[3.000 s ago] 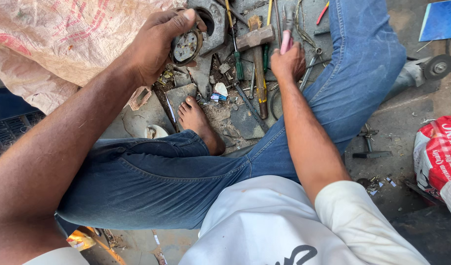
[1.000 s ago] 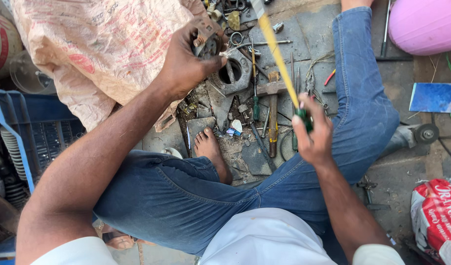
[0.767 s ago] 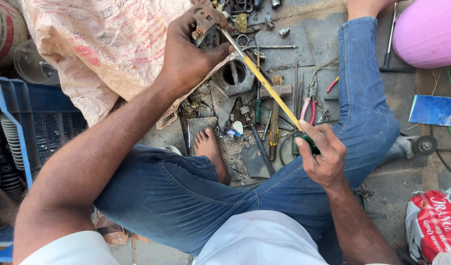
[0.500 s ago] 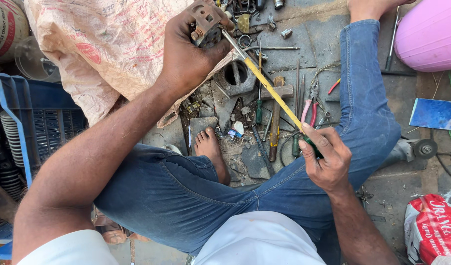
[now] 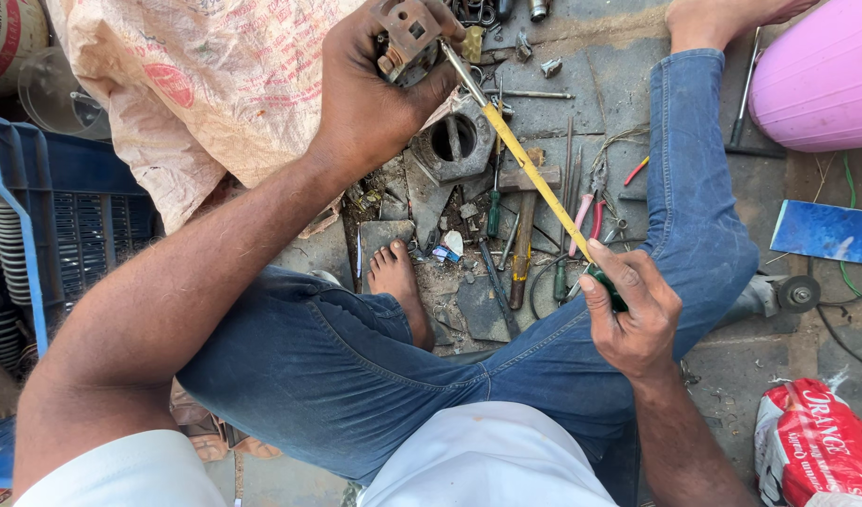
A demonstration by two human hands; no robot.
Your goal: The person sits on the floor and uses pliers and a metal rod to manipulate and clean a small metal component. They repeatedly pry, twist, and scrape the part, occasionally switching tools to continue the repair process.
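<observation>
At the top centre of the frame the left hand [image 5: 379, 89] clamps a small rusty metal part [image 5: 407, 33], which looks heavy, rigid and rough enough to grip by its body. The right hand [image 5: 633, 314] closes on the green handle of a long, stiff screwdriver [image 5: 530, 174], its tip set into the part.

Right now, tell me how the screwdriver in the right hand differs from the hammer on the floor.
The screwdriver is lifted off the floor and slanted, gripped by the right hand, its tip at the rusty metal part in the left hand; the hammer lies flat and untouched. The screwdriver has a slim yellow shaft and green handle; the hammer has a thicker wooden handle. Both are hand tools.
</observation>
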